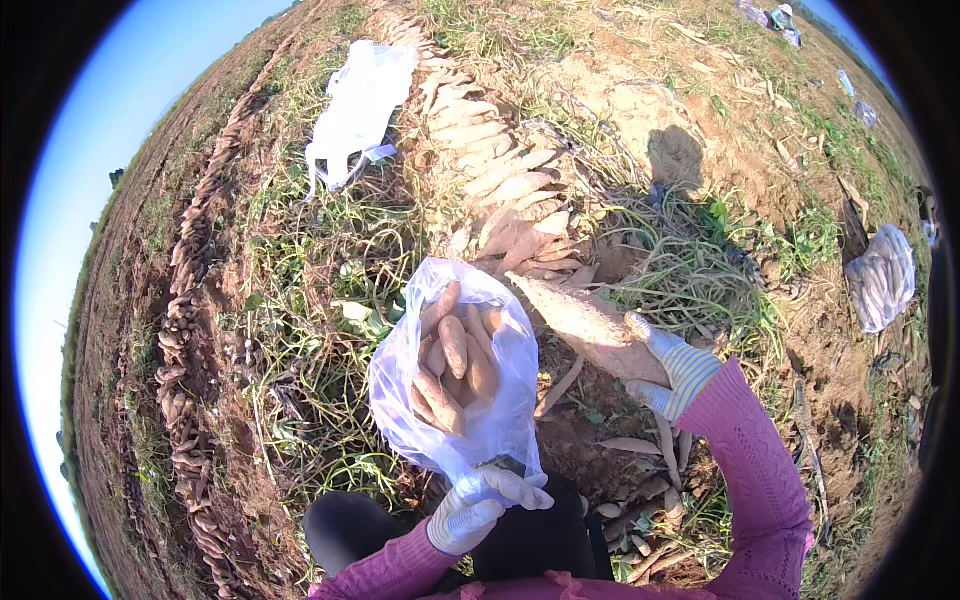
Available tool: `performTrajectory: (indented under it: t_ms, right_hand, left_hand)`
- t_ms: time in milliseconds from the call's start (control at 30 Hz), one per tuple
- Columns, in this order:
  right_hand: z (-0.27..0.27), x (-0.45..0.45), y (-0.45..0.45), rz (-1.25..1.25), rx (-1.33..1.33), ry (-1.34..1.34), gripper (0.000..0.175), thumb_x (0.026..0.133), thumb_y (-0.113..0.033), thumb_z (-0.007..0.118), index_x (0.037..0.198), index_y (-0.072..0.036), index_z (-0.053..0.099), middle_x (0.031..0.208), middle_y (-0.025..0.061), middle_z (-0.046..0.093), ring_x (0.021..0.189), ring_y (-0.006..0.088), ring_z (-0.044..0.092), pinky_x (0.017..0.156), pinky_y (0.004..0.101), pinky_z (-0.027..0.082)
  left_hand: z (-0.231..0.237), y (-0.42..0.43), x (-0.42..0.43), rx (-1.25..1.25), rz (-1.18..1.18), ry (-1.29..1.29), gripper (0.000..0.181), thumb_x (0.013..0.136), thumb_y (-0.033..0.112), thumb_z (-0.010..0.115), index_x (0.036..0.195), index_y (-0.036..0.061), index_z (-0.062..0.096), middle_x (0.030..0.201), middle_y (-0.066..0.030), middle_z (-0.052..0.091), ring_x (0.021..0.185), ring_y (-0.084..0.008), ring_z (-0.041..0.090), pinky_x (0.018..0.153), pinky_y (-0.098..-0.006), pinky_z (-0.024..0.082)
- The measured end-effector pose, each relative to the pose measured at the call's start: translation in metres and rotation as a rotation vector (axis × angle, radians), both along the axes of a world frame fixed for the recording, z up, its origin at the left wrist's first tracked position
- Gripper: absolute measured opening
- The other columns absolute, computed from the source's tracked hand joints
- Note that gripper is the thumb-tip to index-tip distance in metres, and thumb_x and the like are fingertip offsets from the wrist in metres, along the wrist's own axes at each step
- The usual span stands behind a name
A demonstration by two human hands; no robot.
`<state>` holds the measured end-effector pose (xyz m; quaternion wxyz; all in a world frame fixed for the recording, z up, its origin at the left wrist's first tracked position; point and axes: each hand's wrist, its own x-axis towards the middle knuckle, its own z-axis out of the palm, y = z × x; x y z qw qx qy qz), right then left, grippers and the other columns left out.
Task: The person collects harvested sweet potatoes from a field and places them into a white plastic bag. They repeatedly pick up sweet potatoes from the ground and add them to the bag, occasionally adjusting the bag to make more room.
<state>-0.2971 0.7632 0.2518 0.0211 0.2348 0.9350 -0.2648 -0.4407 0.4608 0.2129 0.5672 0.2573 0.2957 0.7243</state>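
A translucent plastic bag (517, 405) stands open-mouthed in front of the knees, with several sweet potatoes (454, 345) inside. My left hand (487, 506), in a striped work glove, grips the near rim of this bag. In my gloved right hand (671, 371) lies a large sweet potato (589, 330), held at its thick near end; its narrow tip points up and left, just right of the bag's mouth. Beyond the bag, a long row of dug sweet potatoes (517, 187) runs away over the soil.
White plastic bags (360, 105) lie on vines left of the row. A filled bag (881, 277) stands far right. Another row of sweet potatoes (187, 262) runs at left. Loose roots (630, 445) lie near the knees. A person (781, 19) is in the distance at upper right.
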Motion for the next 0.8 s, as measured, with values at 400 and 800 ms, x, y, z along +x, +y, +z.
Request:
performTrajectory:
  t_ms: [400, 800]
  right_hand:
    - [-0.142, -0.22, -0.093, -0.157, -0.044, -0.2, 0.085, 0.084, -0.042, 0.065, 0.151, -0.009, 0.024, 0.127, 0.0257, 0.055, 0.109, 0.0415, 0.06, 0.096, 0.045, 0.047]
    - [-0.139, -0.208, -0.089, -0.016, -0.211, -0.331, 0.078, 0.083, -0.039, 0.068, 0.141, -0.003, 0.031, 0.121, 0.0291, 0.057, 0.103, 0.0371, 0.064, 0.085, 0.0427, 0.052]
  left_hand:
    - [0.046, -0.037, -0.082, -0.203, -0.346, 0.993, 0.042, 0.094, 0.025, 0.063, 0.128, 0.0027, 0.053, 0.127, -0.0142, 0.058, 0.122, -0.0273, 0.054, 0.111, -0.0418, 0.032]
    - [-0.083, 0.204, -0.295, -1.262, -0.175, 2.122, 0.093, 0.084, 0.021, 0.066, 0.155, 0.0309, 0.006, 0.159, -0.0158, 0.017, 0.124, -0.0321, 0.053, 0.095, -0.0446, 0.05]
